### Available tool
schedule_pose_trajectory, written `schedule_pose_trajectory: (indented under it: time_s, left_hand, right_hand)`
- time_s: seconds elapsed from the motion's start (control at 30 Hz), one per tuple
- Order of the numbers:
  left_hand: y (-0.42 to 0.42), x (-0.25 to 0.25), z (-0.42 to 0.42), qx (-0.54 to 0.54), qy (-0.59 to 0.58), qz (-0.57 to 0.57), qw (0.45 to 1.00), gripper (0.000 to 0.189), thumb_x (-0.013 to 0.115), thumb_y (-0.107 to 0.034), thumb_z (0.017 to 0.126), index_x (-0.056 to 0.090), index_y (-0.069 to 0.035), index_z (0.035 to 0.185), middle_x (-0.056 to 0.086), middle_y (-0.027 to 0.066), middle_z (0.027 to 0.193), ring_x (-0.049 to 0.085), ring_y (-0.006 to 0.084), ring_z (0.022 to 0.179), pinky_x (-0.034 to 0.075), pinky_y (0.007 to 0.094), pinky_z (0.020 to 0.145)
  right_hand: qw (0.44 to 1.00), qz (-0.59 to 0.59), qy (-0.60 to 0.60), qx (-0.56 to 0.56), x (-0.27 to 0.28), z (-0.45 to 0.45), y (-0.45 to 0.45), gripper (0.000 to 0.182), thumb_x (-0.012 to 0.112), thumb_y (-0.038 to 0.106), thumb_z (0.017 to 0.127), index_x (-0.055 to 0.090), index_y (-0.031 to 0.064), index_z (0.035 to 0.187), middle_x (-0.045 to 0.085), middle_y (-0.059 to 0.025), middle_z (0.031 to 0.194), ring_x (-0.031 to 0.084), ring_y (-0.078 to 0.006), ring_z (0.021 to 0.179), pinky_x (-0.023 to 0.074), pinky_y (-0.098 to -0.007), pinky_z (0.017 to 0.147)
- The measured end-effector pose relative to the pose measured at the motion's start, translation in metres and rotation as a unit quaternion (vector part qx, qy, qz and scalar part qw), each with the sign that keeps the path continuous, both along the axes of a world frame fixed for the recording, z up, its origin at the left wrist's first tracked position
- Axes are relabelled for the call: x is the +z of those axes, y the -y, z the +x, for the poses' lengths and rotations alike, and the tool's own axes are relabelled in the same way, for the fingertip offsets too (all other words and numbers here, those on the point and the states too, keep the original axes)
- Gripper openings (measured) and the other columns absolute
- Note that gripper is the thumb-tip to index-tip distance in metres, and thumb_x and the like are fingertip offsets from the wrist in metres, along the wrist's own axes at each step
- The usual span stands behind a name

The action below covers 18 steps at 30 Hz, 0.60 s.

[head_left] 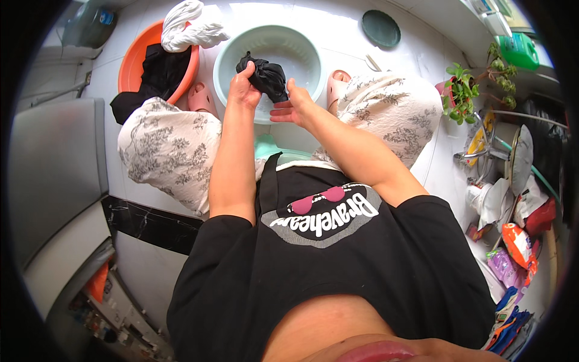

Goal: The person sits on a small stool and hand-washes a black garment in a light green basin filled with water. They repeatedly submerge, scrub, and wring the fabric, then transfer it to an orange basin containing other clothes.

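Observation:
A bunched black cloth (268, 77) is above a pale blue-green plastic basin (220, 72) on the floor before me. My left hand (245, 88) grips the cloth at its side, thumb on top. On the other side, my right hand (296, 103) has its fingers spread and its palm beside the cloth's lower end; whether it touches the cloth is hard to tell. An orange basin (131, 68) stands left of the pale one, with black fabric (163, 72) in it and hanging over its rim. A twisted white cloth (183, 29) lies over the orange basin's far edge.
A dark round lid or tray (381, 28) lies on the tiled floor beyond the basin. Potted plants (461, 92), a green plastic jug (519, 50), a metal-legged stool (486, 154) and several bags (518, 244) line the right side. My knees flank the pale basin.

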State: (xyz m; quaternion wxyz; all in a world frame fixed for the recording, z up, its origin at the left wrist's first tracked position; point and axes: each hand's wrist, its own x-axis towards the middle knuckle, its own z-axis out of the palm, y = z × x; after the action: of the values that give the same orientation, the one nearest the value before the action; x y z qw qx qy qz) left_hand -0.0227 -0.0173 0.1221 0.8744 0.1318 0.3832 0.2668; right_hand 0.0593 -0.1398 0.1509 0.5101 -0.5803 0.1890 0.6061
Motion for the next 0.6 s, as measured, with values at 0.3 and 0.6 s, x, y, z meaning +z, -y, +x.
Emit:
schedule_pose_trajectory:
  time_s: [0.3,0.6]
  left_hand:
    - [0.008,0.040,0.004,-0.152,-0.114,0.114,0.975,0.045,0.049,-0.034,0.094,0.053,0.007,0.112,0.061,0.0168,0.106,0.064,0.0257,0.089,0.055,0.0379,0.078]
    - [0.022,0.064,0.010,-0.252,-0.462,0.394,0.753,0.047,0.071,-0.027,0.078,0.056,0.009,0.103,0.064,0.0154,0.094,0.064,0.0176,0.079,0.052,0.0274,0.069]
  right_hand:
    - [0.976,0.149,-0.114,-0.108,-0.030,0.007,-0.028,0.028,0.046,0.025,0.091,0.053,0.0070,0.111,0.057,-0.0127,0.111,0.056,-0.0270,0.103,0.0494,-0.0475,0.078]
    - [0.947,0.191,-0.228,-0.119,0.002,-0.006,-0.027,0.066,0.040,0.073,0.080,0.054,0.0191,0.117,0.057,-0.0076,0.118,0.053,-0.0294,0.108,0.0392,-0.0518,0.090]
